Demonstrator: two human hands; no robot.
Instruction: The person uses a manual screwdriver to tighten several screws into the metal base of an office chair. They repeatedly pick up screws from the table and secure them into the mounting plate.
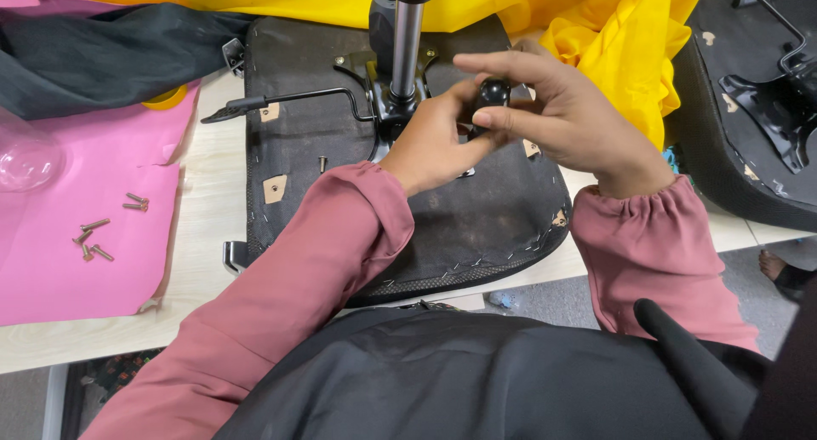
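upturned black chair seat [477,227] on pale table [204,236], both hands pinching 1 black knob [493,93], left hand [430,146], right hand [562,112], chrome gas cylinder [406,40] upright just beside, loose screws [106,231] on pink sheet [85,261]

A workshop: an upside-down chair seat [357,193] at 12 o'clock, loose screws [106,231] at 9 o'clock on the surface [208,236].

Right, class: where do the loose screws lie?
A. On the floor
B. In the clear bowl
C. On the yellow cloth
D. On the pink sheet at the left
D: the loose screws lie scattered on the pink sheet, left of the upturned chair seat that both hands work over.
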